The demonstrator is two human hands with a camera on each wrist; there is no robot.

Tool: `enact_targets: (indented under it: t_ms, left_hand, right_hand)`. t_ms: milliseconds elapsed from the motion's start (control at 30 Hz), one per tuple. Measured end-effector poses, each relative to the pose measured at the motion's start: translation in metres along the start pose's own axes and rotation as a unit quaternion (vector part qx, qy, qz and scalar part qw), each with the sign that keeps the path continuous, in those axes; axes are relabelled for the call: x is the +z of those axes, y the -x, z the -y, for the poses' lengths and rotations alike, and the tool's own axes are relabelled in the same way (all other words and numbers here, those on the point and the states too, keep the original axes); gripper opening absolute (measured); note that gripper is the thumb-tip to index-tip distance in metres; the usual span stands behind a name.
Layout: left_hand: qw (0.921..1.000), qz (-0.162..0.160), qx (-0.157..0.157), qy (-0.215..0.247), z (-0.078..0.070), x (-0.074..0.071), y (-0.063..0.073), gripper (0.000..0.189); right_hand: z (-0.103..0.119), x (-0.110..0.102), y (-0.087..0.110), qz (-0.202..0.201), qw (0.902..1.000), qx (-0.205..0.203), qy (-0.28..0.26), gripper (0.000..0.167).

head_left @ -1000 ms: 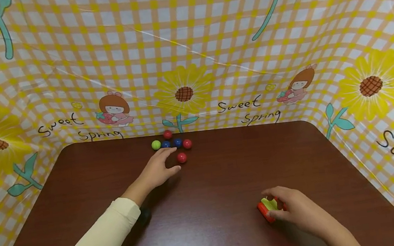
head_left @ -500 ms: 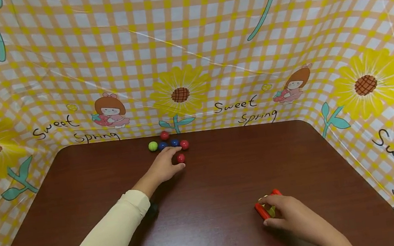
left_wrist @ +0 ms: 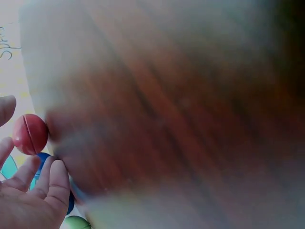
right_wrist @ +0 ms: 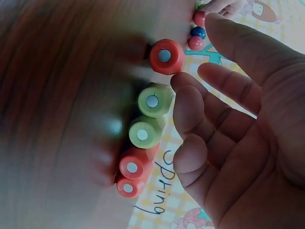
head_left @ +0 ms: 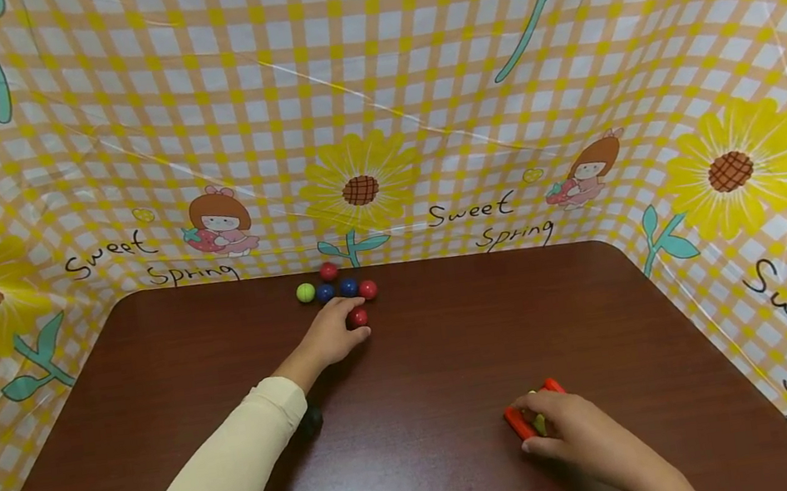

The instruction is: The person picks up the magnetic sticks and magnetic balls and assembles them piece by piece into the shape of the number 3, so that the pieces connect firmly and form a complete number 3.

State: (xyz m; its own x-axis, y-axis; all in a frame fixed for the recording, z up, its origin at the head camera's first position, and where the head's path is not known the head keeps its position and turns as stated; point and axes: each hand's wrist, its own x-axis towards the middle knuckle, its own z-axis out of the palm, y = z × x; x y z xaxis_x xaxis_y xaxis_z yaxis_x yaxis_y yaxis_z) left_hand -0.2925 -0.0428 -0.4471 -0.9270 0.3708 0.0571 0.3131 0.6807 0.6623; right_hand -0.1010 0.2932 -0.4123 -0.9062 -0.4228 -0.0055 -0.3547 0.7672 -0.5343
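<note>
My left hand (head_left: 330, 334) reaches to the back of the table, with thumb and fingers spread on either side of a red ball (head_left: 358, 317). In the left wrist view a gap shows between the thumb and this red ball (left_wrist: 31, 134). My right hand (head_left: 566, 427) hovers over a row of red and green rods with pale round centres in their ends. Its fingertips are beside a red rod (right_wrist: 167, 56) that stands apart from the others; contact is hard to tell. Two green rods (right_wrist: 151, 101) and two more red rods (right_wrist: 131, 166) lie alongside, partly hidden by the hand in the head view.
Behind the left hand are a green ball (head_left: 305, 292), two blue balls (head_left: 349, 286) and two more red balls (head_left: 368, 289), close together near the back edge. A checked, flowered cloth (head_left: 414, 66) walls the dark wooden table (head_left: 437, 340) at the back and sides.
My left hand has moved right to the nearest red ball, which has shifted slightly left since half a second ago. My right hand has come over the rods, and the leftmost red rod has slid left.
</note>
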Motion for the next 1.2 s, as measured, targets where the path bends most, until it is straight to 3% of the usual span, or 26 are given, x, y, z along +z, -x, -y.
enact_targets:
  t_ms: [467, 933, 1200]
  left_hand:
    - [0.9999, -0.014, 0.003, 0.005, 0.004, -0.002, 0.000, 0.036]
    - [0.9999, -0.007, -0.008, 0.007, 0.005, -0.003, 0.006, 0.032]
    - [0.9974, -0.006, -0.009, 0.072, -0.006, -0.003, 0.023, 0.033]
  right_hand:
    - [0.003, 0.006, -0.007, -0.014, 0.9987, -0.007, 0.048, 0.037]
    - [0.010, 0.013, -0.009, -0.009, 0.9949, 0.009, 0.100, 0.036]
    - [0.009, 0.016, -0.008, -0.015, 0.9938, 0.016, 0.109, 0.033]
